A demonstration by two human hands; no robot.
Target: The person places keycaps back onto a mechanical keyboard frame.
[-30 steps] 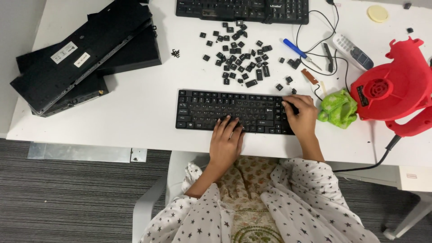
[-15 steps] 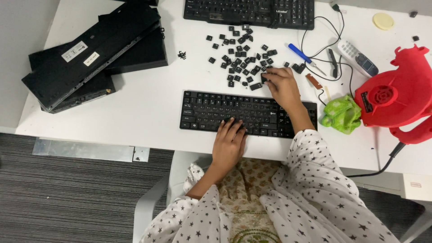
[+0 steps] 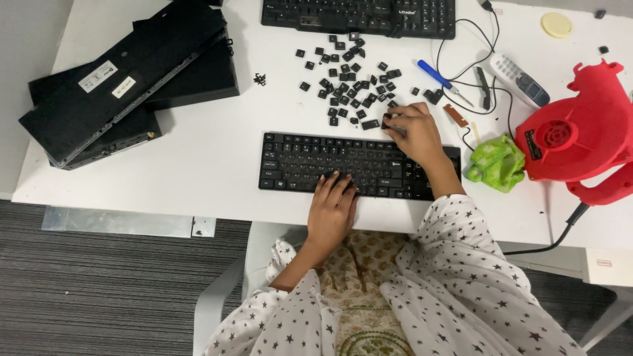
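A black keyboard (image 3: 343, 165) lies on the white table (image 3: 198, 165) at the person's 12 o'clock, its long axis running 9 to 3 o'clock, key face up, its near edge parallel to the table's front.

The left hand (image 3: 331, 212) rests flat on the keyboard's near edge, fingers spread over the keys and pointing toward 12; it grips nothing. The right hand (image 3: 414, 134) lies over the keyboard's far right corner, at about 1 o'clock, its grip narrow, fingertips pinched on a loose black keycap (image 3: 388, 121) at the edge of the keycap pile (image 3: 349, 82).

Against the earlier frames, the right hand has moved from the keyboard's right end up toward 12 o'clock, to the scattered caps; the left hand has stayed put on the near row.

Counted: two whole keyboards, the second keyboard (image 3: 359, 14) at 12 o'clock by the far edge; several dozen loose keycaps, too small to count exactly; a stack of black flat devices (image 3: 125, 79) at 10 o'clock, its number unclear. At 2 to 3 o'clock are one red blower (image 3: 580, 142), one green cloth (image 3: 493, 163), one blue-handled screwdriver (image 3: 435, 74) and one handset (image 3: 521, 80).
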